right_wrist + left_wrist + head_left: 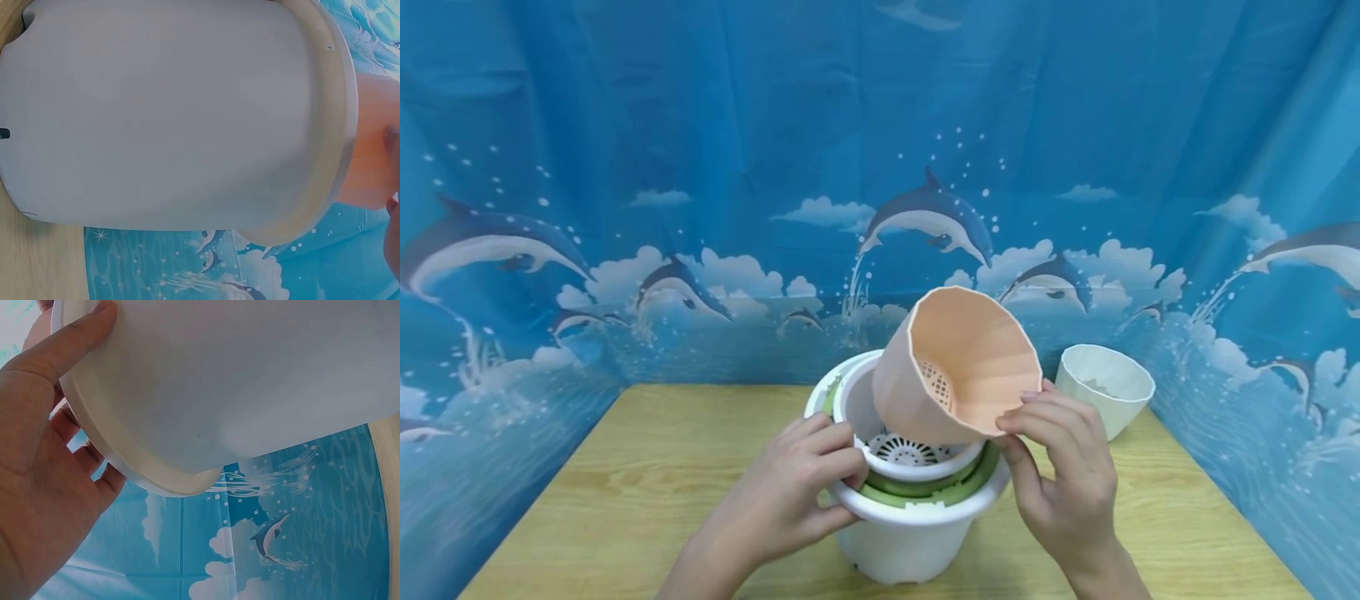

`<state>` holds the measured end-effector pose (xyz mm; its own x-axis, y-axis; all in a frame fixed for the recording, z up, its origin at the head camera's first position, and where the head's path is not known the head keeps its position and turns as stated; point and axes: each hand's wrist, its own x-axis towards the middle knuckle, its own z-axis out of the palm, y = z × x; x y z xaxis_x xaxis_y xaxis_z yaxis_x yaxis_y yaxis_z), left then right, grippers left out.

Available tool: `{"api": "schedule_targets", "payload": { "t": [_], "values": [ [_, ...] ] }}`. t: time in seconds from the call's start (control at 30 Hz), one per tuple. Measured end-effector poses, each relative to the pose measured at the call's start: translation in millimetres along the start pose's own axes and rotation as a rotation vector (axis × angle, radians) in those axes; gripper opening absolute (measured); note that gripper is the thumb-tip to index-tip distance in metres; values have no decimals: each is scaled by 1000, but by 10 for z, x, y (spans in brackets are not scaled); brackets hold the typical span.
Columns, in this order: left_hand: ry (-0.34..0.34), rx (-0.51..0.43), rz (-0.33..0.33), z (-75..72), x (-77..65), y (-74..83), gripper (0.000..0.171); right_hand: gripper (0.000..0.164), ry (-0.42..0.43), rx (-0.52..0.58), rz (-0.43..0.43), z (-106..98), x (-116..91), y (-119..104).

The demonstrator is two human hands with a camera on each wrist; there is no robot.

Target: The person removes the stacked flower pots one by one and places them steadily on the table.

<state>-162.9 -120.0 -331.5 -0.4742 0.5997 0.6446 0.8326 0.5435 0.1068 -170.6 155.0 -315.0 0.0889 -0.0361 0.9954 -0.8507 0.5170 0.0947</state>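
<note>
My right hand pinches the rim of a peach flowerpot, which has faceted sides and a grid of holes in its base. It is tilted, its mouth facing up and right, over a stack of nested pots. Outermost is a large white flowerpot; green rims show inside it, and a smaller white pot with a slotted base sits innermost. My left hand grips the large pot's rim at its near left, thumb on the outer wall and fingers at the rim's other side.
A pale faceted pot stands at the back right of the wooden table, behind my right hand. Blue curtains printed with dolphins close off the back and both sides.
</note>
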Motion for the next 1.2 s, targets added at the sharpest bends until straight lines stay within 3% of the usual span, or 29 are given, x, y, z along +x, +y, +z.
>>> {"api": "schedule_targets", "payload": {
  "t": [0.73, 1.2],
  "values": [
    [4, -17, 18, -2, 17, -16, 34, 36, 235, -48, 52, -73, 122, 37],
    [9, 0, 10, -6, 10, 6, 34, 42, 292, -145, 137, -156, 104, 162]
  ]
}}
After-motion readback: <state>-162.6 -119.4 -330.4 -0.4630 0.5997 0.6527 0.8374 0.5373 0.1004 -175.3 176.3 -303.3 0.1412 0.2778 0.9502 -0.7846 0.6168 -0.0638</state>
